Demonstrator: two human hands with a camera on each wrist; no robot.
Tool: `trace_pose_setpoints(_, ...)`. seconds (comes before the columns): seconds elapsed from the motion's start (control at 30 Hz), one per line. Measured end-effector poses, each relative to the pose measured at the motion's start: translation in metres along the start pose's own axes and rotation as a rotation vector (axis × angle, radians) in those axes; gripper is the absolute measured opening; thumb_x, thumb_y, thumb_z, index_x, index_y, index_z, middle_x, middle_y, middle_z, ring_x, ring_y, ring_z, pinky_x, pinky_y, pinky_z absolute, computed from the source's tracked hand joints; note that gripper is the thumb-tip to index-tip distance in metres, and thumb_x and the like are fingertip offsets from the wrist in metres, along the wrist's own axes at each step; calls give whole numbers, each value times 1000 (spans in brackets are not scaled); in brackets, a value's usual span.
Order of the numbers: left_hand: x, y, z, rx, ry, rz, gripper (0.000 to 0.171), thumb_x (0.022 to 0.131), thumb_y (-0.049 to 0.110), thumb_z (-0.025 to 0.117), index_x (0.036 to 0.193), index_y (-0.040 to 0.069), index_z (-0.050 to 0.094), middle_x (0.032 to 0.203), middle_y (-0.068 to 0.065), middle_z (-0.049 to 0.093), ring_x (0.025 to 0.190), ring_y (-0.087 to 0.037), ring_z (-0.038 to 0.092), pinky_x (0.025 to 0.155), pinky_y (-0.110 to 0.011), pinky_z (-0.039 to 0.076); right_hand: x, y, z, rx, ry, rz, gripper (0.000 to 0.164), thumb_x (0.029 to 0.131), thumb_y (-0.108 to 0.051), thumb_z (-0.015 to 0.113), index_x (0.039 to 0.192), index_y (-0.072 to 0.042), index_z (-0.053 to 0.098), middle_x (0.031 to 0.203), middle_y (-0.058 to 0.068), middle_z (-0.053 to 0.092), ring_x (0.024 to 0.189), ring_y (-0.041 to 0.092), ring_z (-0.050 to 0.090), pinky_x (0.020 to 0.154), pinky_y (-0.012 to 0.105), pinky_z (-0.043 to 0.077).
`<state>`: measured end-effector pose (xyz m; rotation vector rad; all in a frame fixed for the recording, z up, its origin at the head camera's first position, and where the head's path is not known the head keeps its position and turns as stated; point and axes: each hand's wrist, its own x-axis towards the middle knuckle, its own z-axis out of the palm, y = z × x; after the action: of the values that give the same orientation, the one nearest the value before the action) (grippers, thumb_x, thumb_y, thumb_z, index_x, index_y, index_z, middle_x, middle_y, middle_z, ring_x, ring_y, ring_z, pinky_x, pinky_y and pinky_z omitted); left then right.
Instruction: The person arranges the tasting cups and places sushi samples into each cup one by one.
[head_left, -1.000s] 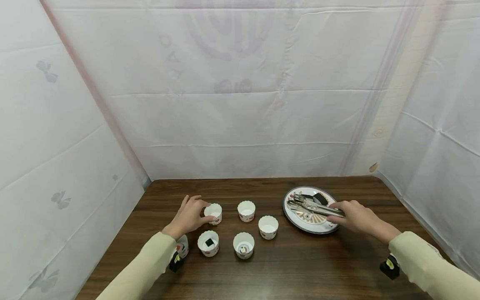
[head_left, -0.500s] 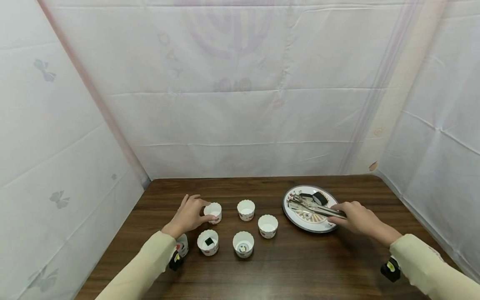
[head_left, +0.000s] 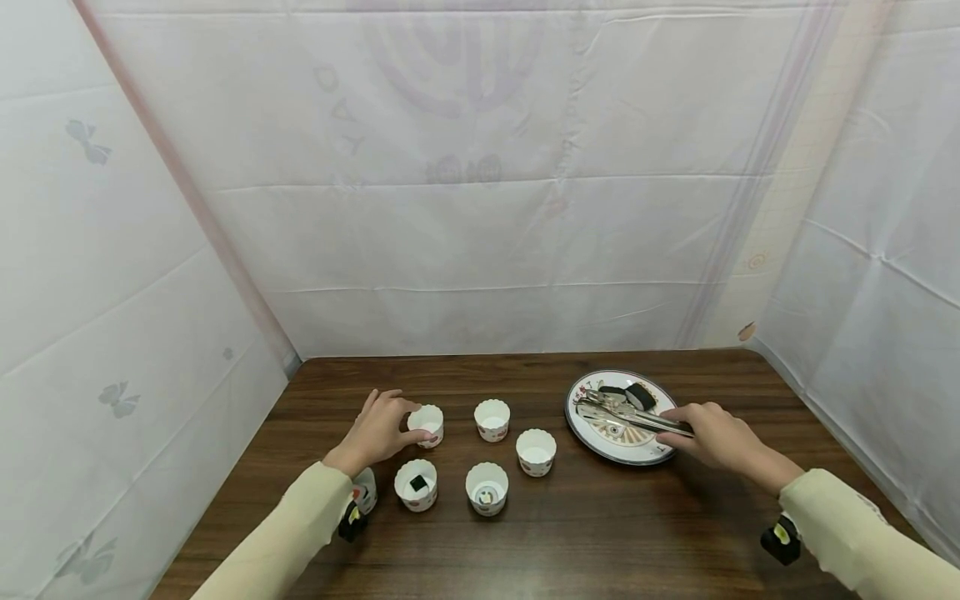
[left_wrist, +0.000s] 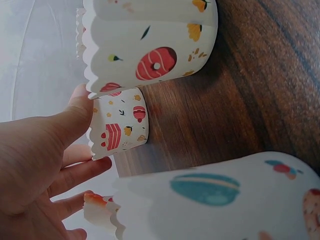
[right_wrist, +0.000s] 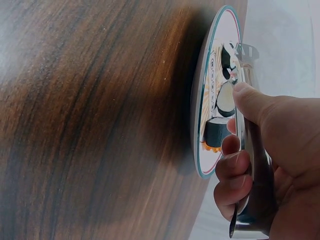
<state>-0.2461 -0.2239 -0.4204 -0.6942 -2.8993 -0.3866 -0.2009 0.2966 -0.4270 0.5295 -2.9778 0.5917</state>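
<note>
My left hand (head_left: pixel 378 429) pinches the rim of a white paper baking cup (head_left: pixel 427 427) at the back left, thumb on the near side. In the left wrist view that cup (left_wrist: pixel 122 122) shows a printed cake slice. In my right hand (head_left: pixel 716 433) is a pair of metal tongs (head_left: pixel 637 419), its fingers curled round the arms. The tongs reach over a patterned plate (head_left: pixel 622 454), where several sushi pieces lie, including a black-wrapped sushi roll (right_wrist: pixel 217 132). Whether the tongs' tips touch a piece, I cannot tell.
Two baking cups stand farther right, a back cup (head_left: pixel 492 422) and a right cup (head_left: pixel 536 454). Nearer, a left cup (head_left: pixel 416 492) holds a black-wrapped piece and a middle cup (head_left: pixel 487 492) holds a small pale piece. Another cup (head_left: pixel 365 492) is partly hidden by the left wrist.
Over the plate, the tongs have shifted slightly, and more of the black-wrapped roll shows than one second ago. The left hand stays on its cup.
</note>
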Motion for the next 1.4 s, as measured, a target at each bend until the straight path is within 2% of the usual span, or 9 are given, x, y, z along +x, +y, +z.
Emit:
trace_pose_setpoints(0.27,0,-1,2,-9,8,17,49,87,37,82,118,0,75,121,-16,73,134,-48,49,112,-74,23,0,0,0,10,-2,6,44,96,-32,73,124,2,72,115,25,72,68,8,59,50,31,42)
trace_pose_setpoints(0.77,1,-2,1,-17,18,21,48,87,35,82,117,-2,75,120,-17,73,134,-48,49,114,-72,22,-1,-1,-1,12,-1,9,45,97,-33,73,125,3,71,109,23,73,56,9,48,47,31,39)
trace_pose_setpoints(0.93,1,-1,2,-25,15,23,47,87,34,82,117,-2,75,120,-18,73,134,-49,49,114,-72,21,0,0,-5,-25,-6,3,45,97,-35,72,125,-1,72,114,24,72,70,14,64,48,33,42)
trace_pose_setpoints(1.0,1,-1,1,-27,15,22,47,87,33,82,117,-2,75,121,-18,72,134,-48,49,114,-72,21,2,0,-8,-48,-2,-2,44,97,-36,73,124,-1,73,114,23,73,81,21,70,50,37,47)
trace_pose_setpoints(1.17,1,0,2,-27,6,22,47,88,33,82,119,-1,74,121,-19,72,135,-48,49,114,-71,21,6,-1,-17,-94,7,-19,44,95,-37,75,122,-2,74,113,22,73,95,37,72,56,47,54)
trace_pose_setpoints(1.4,1,1,0,-28,3,11,48,87,33,83,119,-2,75,121,-18,72,135,-48,48,115,-70,20,13,-8,-29,-116,4,-85,45,95,-40,74,122,-4,75,112,16,75,96,35,72,65,49,57)
